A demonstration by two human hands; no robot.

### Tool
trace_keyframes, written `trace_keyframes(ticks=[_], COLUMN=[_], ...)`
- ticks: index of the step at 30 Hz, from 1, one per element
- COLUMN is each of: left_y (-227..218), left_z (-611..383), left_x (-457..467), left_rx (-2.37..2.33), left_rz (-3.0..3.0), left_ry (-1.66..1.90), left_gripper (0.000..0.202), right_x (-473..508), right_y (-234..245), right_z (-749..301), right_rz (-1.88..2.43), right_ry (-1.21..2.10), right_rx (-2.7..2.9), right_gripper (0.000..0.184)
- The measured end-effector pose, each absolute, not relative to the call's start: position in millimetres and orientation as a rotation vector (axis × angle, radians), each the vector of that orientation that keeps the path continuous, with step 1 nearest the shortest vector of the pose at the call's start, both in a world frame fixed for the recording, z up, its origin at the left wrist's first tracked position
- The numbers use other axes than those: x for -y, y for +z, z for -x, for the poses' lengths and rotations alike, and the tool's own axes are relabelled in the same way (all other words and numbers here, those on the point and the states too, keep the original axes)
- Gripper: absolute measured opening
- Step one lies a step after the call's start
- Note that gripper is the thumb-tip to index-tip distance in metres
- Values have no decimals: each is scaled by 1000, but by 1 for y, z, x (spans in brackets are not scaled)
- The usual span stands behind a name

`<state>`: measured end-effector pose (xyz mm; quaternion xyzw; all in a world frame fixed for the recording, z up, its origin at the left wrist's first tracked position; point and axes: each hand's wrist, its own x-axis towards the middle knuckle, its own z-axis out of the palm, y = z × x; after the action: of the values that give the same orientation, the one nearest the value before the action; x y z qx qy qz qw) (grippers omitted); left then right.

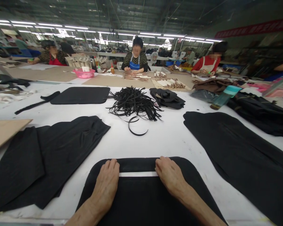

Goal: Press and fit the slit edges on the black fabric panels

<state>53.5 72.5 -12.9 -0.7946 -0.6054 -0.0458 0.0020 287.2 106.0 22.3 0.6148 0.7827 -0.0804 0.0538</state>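
Directly in front of me on the white table lies a black panel (136, 197) with rounded far corners. A white band crosses it just below its far edge, and a black strip of material (137, 164) runs along that edge. My left hand (108, 182) lies at the left end of the strip, fingers curled together on it. At the right end, my right hand (171, 174) is closed on the strip in the same way. Both fingertips are partly hidden, and I cannot tell whether the strip is separate from the panel.
Ahead is a heap of thin black strips (134, 102), with a black rectangular panel (81, 95) to its left. Black fabric pieces lie left (61, 150) and right (235, 147). A teal-lidded bottle (223, 99) tilts at right. Co-workers (136, 58) sit across the table.
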Motion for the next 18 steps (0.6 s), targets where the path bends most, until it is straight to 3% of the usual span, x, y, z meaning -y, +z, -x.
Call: trace_keyframes(ticks=[3,9,18], left_y=[-11,-10,-13], left_z=[-55,-56,-43], left_x=[-73,-82,-88], left_rx=[1761,1058,1012], left_rz=[2529,2746,2700], left_ry=[-121,58,65], left_gripper=[41,68,52], right_x=[-108,-107,-107], right_y=[24,23,24], right_z=[-287,-287,-288], right_rz=[-1873,-1882,-1892], right_ry=[-274,-287,-342], right_rx=[-2354,-2349,-2334], right_gripper=[23,23,23])
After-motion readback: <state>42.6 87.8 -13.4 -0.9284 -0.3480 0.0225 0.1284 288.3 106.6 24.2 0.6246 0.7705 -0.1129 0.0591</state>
